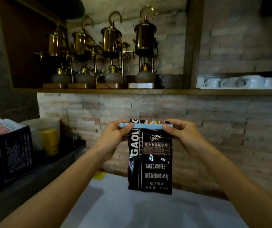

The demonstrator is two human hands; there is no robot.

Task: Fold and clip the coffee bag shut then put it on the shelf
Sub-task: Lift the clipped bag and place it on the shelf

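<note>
1. Head view:
2. Coffee bag (150,162) stands upright, long axis vertical, printed face toward the camera, its bottom edge resting on the pale surface (132,208) near the brick wall (214,129).
3. A light blue clip (146,126) lies horizontally across the bag's folded top, its long axis running left to right, crosswise to the bag.
4. The left hand (115,134) pinches the clip's left end; its fingers (127,128) are curled closed around that end and touch the bag's upper left edge.
5. The right hand (182,134) pinches the clip's right end, fingers (169,129) closed on it and against the bag's upper right corner.
6. Above, a wooden shelf (148,91) carries four brass siphon coffee makers (110,51) in a row; right of a wooden post, white cups (240,82) sit on the same shelf.
7. At the left, a dark ledge (49,163) holds black printed boxes (8,155), a yellow cup (49,141) and a white tub (41,127); what these containers hold cannot be seen.
</note>
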